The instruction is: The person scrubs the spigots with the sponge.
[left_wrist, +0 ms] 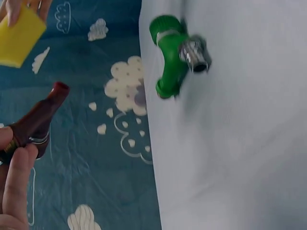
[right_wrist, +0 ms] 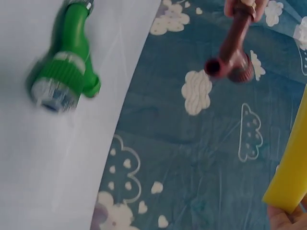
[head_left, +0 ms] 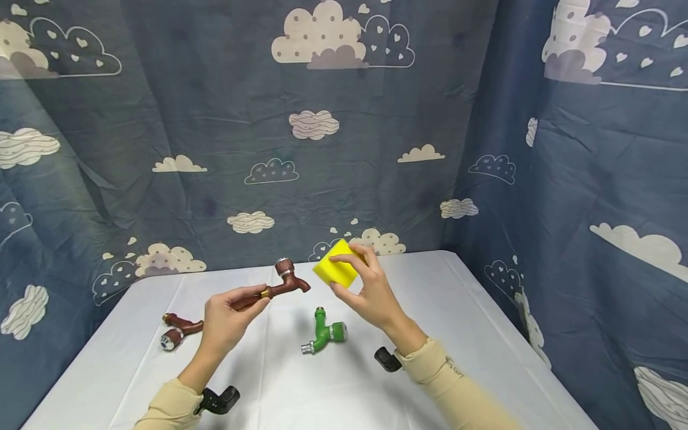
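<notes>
Raised over the table, my left hand (head_left: 228,319) pinches a brown faucet (head_left: 285,284) by its inlet end, its ribbed knob up and spout toward the right. Opposite it, my right hand (head_left: 371,289) holds a yellow sponge (head_left: 334,269) between thumb and fingers, a short gap from the spout. Below and between the hands lies a green faucet (head_left: 322,334) with a silver nozzle. In the left wrist view the brown faucet (left_wrist: 36,122) and the sponge (left_wrist: 19,36) are apart. The right wrist view shows the sponge (right_wrist: 290,167) at its edge and the brown faucet (right_wrist: 235,48).
A second brown faucet (head_left: 180,330) lies on the white-covered table (head_left: 301,394) at the left, beyond my left forearm. Black wrist-camera mounts (head_left: 220,400) stick out by both cuffs. Dark blue cloud-print curtains (head_left: 215,119) stand behind the table and at its sides.
</notes>
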Motion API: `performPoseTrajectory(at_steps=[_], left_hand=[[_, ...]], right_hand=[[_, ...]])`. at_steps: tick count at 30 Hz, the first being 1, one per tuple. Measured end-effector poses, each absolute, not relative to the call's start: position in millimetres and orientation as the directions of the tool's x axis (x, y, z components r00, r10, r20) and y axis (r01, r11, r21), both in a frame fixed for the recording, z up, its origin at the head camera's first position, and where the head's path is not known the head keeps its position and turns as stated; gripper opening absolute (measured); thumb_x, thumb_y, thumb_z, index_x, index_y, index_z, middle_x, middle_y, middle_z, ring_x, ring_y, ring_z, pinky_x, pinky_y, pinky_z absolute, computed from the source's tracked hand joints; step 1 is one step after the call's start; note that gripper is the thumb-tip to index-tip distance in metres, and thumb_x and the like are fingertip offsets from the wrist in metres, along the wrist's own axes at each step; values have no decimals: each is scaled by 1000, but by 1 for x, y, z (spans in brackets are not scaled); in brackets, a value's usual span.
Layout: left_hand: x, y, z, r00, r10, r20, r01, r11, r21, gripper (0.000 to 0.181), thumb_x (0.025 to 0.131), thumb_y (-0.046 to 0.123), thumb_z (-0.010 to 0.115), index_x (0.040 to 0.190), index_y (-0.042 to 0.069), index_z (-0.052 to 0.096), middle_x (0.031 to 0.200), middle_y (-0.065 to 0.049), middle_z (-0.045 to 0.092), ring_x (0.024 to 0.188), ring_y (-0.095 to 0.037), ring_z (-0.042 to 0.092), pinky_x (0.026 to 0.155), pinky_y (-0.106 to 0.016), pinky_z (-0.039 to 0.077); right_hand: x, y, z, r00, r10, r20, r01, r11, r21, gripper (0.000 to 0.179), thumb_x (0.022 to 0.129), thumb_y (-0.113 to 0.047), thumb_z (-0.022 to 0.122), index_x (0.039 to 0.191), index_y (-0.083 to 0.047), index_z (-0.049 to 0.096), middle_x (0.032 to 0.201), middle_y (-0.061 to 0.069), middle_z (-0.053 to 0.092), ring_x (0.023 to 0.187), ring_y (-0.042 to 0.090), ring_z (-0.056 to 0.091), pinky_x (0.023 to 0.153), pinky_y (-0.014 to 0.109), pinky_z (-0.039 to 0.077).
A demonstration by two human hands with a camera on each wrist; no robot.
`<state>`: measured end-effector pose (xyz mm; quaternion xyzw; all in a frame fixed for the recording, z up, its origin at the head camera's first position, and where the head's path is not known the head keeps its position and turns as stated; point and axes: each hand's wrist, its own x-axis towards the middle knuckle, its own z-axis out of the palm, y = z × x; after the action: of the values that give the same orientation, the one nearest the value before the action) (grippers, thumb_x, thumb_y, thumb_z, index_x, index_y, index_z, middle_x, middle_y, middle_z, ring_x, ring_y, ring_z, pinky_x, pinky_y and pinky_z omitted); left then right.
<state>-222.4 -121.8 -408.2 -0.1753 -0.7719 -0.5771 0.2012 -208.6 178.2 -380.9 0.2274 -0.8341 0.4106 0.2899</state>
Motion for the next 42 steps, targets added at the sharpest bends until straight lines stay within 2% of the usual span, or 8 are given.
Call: performPoseTrajectory(at_steps=[8,17,27,37,42], left_hand=[[-214,-97,-410,-791,-22,611,604,123,787,26,84,-10,86,109,-7,81,107,-27,80,91,-8,81,80,-23,66],[-209,-76,-410,-715,-47,698,687,141,713,24,85,-5,87,108,-2,81,107,-21,82,96,1,78,81,-23,66],[-211,-70,-410,-710,-103,697,680,155,716,24,83,-9,87,106,-6,81,105,-23,81,95,2,78,81,-22,65],[-211,-70,-410,-709,-162,686,648,233,725,18,84,-7,88,100,-6,81,100,-21,82,92,-21,83,80,-16,64],[-208,-71,-417,-709,-159,687,651,226,725,20,83,-7,88,102,-5,82,101,-21,82,92,-12,82,79,-17,64]], right_hand=[[-208,141,-382,-748,-85,658,-593,531,-606,42,91,-15,84,131,-18,72,153,16,48,145,39,52,114,54,57],[-207,111,-384,-743,-50,668,-590,519,-618,39,92,-18,83,130,-20,73,153,18,48,145,38,51,112,54,57],[-203,98,-384,-749,-36,662,-586,503,-636,37,92,-17,83,128,-20,74,151,16,51,144,36,53,112,53,57],[-197,95,-387,-732,-120,671,-625,511,-591,39,92,-17,80,130,-20,74,150,15,52,138,34,58,110,51,60],[-197,102,-395,-726,-144,673,-624,548,-556,40,91,-15,79,130,-19,74,152,17,51,140,37,56,109,50,61]])
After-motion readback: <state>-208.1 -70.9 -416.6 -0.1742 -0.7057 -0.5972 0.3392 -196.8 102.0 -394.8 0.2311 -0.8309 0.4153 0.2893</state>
